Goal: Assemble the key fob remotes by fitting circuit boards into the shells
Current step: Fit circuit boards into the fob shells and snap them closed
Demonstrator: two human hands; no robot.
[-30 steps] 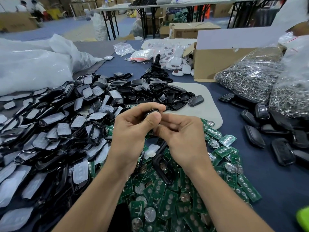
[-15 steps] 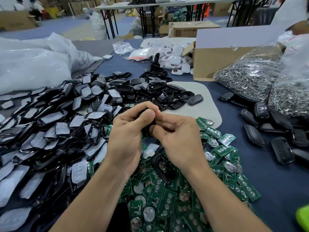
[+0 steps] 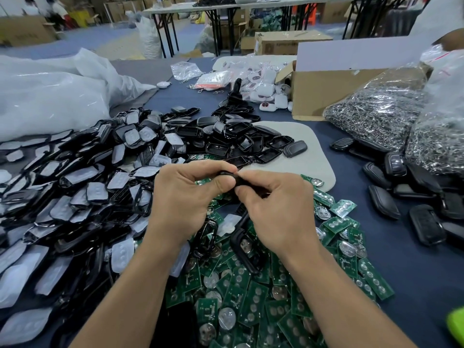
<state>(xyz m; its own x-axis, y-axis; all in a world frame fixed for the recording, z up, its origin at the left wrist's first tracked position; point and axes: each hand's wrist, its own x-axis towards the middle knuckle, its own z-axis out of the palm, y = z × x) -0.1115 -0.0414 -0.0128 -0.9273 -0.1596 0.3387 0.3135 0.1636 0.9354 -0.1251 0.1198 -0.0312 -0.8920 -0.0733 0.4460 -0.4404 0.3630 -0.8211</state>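
Observation:
Both my hands meet above the table's middle and grip one black key fob shell point(image 3: 232, 177). My left hand point(image 3: 183, 197) curls its fingers over the shell's left end, and my right hand point(image 3: 278, 207) pinches its right end with thumb and fingers. Most of the shell is hidden by my fingers. A heap of green circuit boards point(image 3: 253, 305) with round coin cells lies under my forearms. A large pile of black shell frames with white rubber pads point(image 3: 75, 197) fills the left. Open black shell halves point(image 3: 233, 139) lie behind my hands.
Finished black fobs point(image 3: 406, 197) lie at the right on the blue cloth. Two clear bags of metal key rings point(image 3: 384, 116) sit at the right rear beside a cardboard box point(image 3: 326, 89). A big white plastic bag point(image 3: 50, 99) lies at the left rear. A beige mat point(image 3: 308, 162) lies behind my hands.
My hands stay together on the shell and have dropped slightly. My fingers have shifted their grip, with the right thumb and forefinger now pinching the shell's end.

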